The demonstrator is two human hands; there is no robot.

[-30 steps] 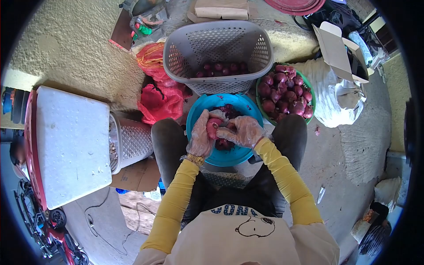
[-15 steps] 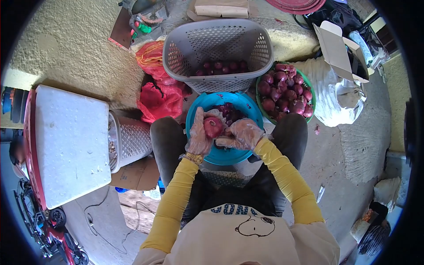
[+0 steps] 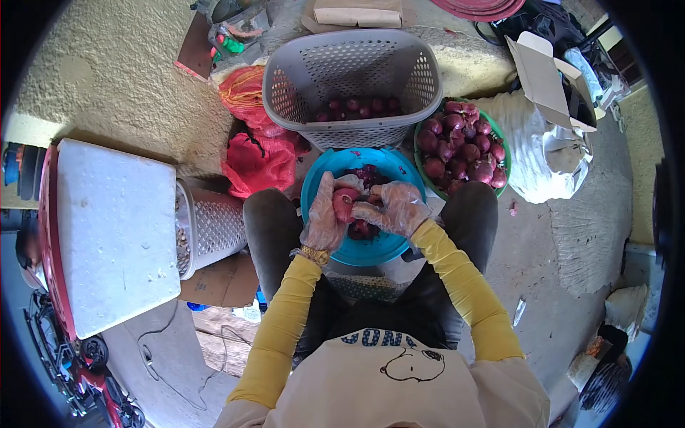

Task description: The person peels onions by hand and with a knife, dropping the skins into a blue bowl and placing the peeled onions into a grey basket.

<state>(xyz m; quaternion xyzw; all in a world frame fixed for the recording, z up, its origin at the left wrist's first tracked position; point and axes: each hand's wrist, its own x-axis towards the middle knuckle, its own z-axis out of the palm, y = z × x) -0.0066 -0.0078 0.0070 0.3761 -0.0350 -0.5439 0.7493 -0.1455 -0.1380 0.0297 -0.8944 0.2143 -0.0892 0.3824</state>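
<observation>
A red onion is gripped in my left hand, over the blue basin. At the onion's right side is my right hand, with thumb and fingers pinched together; a small dark thing shows at its fingertips, too little to name. Both hands wear clear plastic gloves. Dark red onion skins lie in the basin beneath and behind my hands. Beside the basin on the right, a green basket is heaped with red onions.
Beyond the basin stands a grey perforated basket with several onions at its bottom. Red mesh sacks lie left of it. A white foam board and a white perforated basket stand at left, a white sack at right.
My right hand has shifted and its fingers have curled in closer against the onion. The onion has turned slightly in my left hand.
</observation>
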